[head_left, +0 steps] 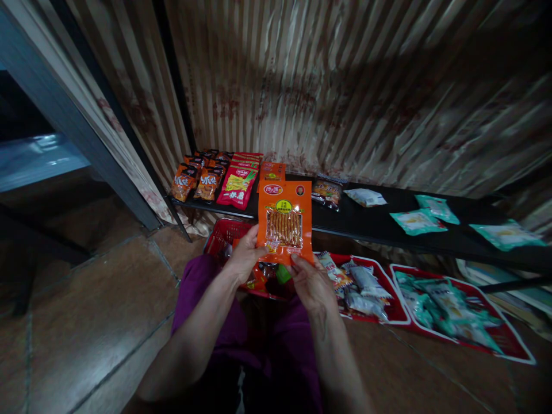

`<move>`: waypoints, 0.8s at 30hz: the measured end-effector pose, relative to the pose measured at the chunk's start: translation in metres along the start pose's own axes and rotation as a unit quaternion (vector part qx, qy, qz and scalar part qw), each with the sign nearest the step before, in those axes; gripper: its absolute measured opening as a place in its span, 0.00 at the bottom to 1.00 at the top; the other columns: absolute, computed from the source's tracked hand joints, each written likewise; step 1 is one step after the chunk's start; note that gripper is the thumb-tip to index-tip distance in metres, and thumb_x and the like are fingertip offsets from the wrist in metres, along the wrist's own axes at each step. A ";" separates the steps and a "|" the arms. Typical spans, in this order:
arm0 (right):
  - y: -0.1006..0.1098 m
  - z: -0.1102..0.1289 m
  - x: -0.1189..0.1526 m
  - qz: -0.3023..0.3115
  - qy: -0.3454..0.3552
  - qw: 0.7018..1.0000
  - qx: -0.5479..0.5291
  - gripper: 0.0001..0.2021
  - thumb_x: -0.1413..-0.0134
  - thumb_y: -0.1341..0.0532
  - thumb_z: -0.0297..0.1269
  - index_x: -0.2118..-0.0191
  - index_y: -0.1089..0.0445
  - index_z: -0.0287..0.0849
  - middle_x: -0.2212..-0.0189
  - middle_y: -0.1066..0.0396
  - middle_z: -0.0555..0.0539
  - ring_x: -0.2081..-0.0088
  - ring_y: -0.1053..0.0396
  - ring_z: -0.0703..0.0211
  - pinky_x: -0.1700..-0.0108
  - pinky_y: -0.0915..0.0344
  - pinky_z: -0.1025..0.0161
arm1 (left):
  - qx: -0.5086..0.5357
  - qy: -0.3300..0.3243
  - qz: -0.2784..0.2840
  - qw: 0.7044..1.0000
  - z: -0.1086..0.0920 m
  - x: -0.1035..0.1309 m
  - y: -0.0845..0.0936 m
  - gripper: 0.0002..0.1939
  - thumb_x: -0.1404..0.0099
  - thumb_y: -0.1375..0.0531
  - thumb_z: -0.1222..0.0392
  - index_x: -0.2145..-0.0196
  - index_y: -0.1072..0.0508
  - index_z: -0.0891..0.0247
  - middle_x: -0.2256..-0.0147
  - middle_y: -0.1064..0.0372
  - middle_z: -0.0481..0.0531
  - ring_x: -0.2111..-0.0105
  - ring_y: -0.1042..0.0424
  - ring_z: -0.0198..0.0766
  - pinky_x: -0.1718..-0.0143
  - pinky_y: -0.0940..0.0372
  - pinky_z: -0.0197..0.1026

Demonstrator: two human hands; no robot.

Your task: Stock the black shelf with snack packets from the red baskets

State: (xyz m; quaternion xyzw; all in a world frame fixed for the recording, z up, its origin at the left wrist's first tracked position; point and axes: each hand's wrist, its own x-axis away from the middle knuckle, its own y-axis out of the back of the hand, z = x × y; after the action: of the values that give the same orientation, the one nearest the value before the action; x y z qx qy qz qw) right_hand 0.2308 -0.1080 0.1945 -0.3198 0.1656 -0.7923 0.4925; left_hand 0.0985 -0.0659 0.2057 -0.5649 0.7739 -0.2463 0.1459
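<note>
Bare forearms (192, 351) filled the lower frame, and from afar I saw the left hand (245, 256) and right hand (311, 282) pinching the orange packet (284, 221) low down, mid-frame, where light, even pressure seemed best for keeping it flat.

Dim light, blurred edges, sheen on floor (103, 330)
</note>
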 end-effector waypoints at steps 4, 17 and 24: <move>0.004 -0.001 -0.002 0.002 -0.008 1.000 -0.012 0.16 0.71 0.29 0.27 0.70 0.28 0.45 0.71 0.24 0.56 0.69 0.27 0.65 0.69 0.30 0.70 | -0.001 0.005 -0.017 1.000 0.001 0.003 -0.001 0.28 0.57 0.42 0.74 0.55 0.30 0.63 0.64 0.26 0.50 0.65 0.28 0.37 0.61 0.36 0.37; 0.008 0.002 -0.004 0.033 0.005 0.999 0.012 0.13 0.66 0.31 0.30 0.67 0.26 0.46 0.70 0.23 0.55 0.69 0.28 0.64 0.71 0.31 0.69 | -0.007 0.017 -0.013 1.000 -0.004 0.006 0.003 0.23 0.58 0.40 0.72 0.60 0.27 0.64 0.67 0.25 0.50 0.68 0.28 0.37 0.63 0.36 0.38; 0.017 -0.001 -0.001 0.070 -0.013 0.997 0.010 0.13 0.63 0.31 0.29 0.66 0.25 0.45 0.68 0.23 0.52 0.68 0.27 0.64 0.68 0.30 0.69 | 0.030 0.032 -0.052 0.998 -0.007 0.002 0.010 0.16 0.52 0.36 0.64 0.63 0.26 0.66 0.68 0.25 0.51 0.70 0.28 0.35 0.63 0.36 0.37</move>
State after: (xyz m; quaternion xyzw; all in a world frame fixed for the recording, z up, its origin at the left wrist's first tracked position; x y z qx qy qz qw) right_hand 0.2421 -0.1148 0.1837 -0.3131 0.1730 -0.7534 0.5518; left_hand 0.0865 -0.0635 0.2066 -0.5919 0.7398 -0.2944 0.1252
